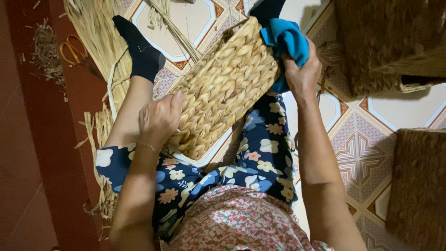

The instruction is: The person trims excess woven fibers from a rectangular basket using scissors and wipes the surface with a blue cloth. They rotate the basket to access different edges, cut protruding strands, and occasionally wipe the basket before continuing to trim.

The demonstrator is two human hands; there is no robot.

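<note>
On lap, woven basket point(223, 88), both hands gripping

Loose dried straw point(95, 32) lies spread over the patterned tiled floor point(367, 139) at the upper left, with more strands trailing down beside the leg. A pair of orange-handled scissors point(74, 51) rests on the dark red strip of floor point(51, 153) just beside the straw, near a small heap of straw scraps point(46, 51). At the right, two other woven baskets stand well apart, one point(390, 42) at the top and one point(418, 186) lower down.
</note>
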